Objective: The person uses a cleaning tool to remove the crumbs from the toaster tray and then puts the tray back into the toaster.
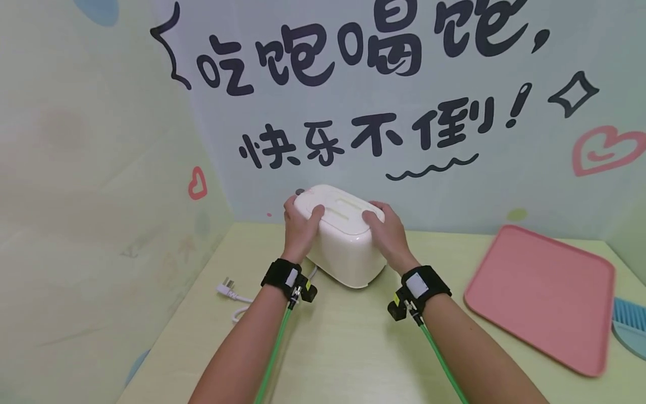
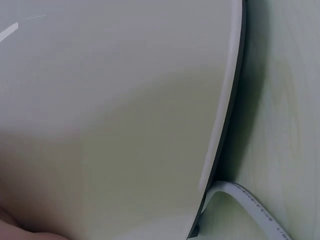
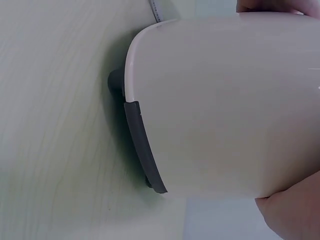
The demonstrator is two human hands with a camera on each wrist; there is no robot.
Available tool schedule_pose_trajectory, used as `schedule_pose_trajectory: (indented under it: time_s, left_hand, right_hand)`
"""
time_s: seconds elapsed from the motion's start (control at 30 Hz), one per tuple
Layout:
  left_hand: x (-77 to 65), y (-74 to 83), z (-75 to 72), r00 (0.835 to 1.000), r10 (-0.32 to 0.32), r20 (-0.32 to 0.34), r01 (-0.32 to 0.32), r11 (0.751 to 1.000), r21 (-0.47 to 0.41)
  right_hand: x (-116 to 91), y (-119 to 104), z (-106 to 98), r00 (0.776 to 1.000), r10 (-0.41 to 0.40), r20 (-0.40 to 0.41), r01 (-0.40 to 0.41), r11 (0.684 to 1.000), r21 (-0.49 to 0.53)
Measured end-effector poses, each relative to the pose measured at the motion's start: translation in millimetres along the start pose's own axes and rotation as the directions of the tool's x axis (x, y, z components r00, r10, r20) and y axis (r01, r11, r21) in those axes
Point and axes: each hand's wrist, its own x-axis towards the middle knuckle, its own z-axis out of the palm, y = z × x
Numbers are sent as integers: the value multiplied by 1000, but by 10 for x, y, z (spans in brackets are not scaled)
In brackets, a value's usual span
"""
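A glossy white two-slot toaster is at the back of the table, held between both hands. My left hand grips its left end with the thumb on the top edge. At the opposite end, my right hand holds it the same way, thumb on the rim. In the right wrist view, a dark grey strip and small feet show at the toaster's base. Whether the feet touch the table cannot be told. A white power cord comes out from under the base in the left wrist view.
The cord's plug lies on the table left of the toaster. To the right lies a pink tray, with a blue comb-like item partly cut off beside it. A printed wall stands close behind.
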Motion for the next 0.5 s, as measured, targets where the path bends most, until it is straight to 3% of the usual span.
schedule_pose_trajectory:
  time_s: [0.5]
  left_hand:
    - [-42,20,-55,999,9,48,-12,998,57]
  right_hand:
    - [-87,-21,0,1000,-18,-17,17,998,-67]
